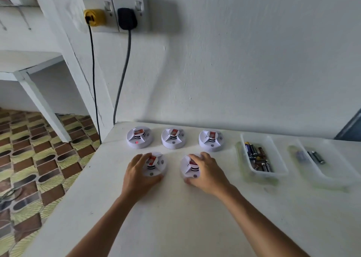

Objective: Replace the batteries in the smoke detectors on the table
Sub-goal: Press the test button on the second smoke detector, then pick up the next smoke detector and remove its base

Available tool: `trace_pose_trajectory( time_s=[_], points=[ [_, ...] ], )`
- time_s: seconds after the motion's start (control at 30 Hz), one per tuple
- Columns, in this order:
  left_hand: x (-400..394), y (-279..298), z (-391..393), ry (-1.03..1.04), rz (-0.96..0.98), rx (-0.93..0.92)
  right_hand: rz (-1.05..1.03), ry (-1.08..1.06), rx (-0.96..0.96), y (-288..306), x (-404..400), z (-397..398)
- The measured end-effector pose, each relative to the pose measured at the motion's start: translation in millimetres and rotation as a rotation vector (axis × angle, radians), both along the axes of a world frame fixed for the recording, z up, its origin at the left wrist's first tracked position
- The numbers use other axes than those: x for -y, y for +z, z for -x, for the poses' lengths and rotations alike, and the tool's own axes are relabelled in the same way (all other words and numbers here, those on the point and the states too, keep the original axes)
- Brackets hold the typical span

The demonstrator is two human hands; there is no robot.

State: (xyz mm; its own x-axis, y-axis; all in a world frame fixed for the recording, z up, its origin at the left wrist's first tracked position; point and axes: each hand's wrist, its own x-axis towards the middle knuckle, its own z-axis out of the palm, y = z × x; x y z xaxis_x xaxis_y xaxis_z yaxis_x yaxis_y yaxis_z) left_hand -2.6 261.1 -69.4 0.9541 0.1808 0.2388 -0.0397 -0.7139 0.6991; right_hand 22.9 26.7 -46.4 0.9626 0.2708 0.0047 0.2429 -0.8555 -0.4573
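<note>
White table [175, 217] is set against a white wall, with a double socket [115, 12] above its left end carrying 1 yellow plug [95, 17] and 1 black plug [127, 18], cables hanging down. 2 clear plastic trays are seen at the table's right: the nearer-left tray [262, 157] holds a pile of batteries [257, 159], labels too blurred to be read; the right tray [324, 161] holds a few dark batteries [316, 157]. 5 white round smoke detectors are laid out in 2 rows, each topped with a red-and-white sticker whose print cannot be read. Back row, left to right: back-left detector [139, 138] with a red light showing on its front, back-middle detector [173, 138], back-right detector [211, 140]. Front row: front-left detector [154, 164] and front-right detector [190, 166], both resting on the table. Left hand [138, 174] is cupped over the left side of the front-left detector, fingers spread around its rim, thumb at the near edge. Right hand [207, 170] is cupped over the right side of the front-right detector, fingers curled over the top, thumb at the near rim. Whether either detector is actually squeezed or only touched cannot be told.
</note>
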Motion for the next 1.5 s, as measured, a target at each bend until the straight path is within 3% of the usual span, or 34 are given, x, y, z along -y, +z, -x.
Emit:
trace_pose_trajectory(
  time_s=[0.4, 0.53, 0.7, 0.87, 1.0, 1.13, 1.2, 1.33, 1.5],
  points=[
    [5, 13, 6, -0.007, -0.047, -0.193, 0.219, 0.025, 0.103, 6, -5, 0],
    [-5, 12, 11, -0.030, -0.028, -0.182, 0.154, 0.135, 0.177, 27, -31, -8],
    [-41, 21, -13, 0.038, -0.055, -0.091, 0.043, 0.236, 0.119, 50, -79, -31],
    [-71, 22, -67, -0.019, -0.098, -0.032, 0.006, 0.238, 0.079, 55, -128, -66],
    [-73, 22, -114, -0.054, -0.339, -0.168, -0.030, 0.174, 0.077, 49, -156, -86],
    [-76, 18, -131, -0.107, -0.363, -0.210, -0.124, 0.105, 0.118, 39, -166, -91],
    [-77, 26, -128, -0.095, -0.167, -0.119, -0.238, 0.049, 0.191, 37, -166, -89],
    [-80, 49, -118, -0.178, 0.580, -0.123, -0.486, -0.086, 0.209, 35, -171, -88],
    [-82, 78, -99, -0.378, 1.050, -0.248, -0.663, -0.137, 0.140, 51, -190, -84]
  ],
)
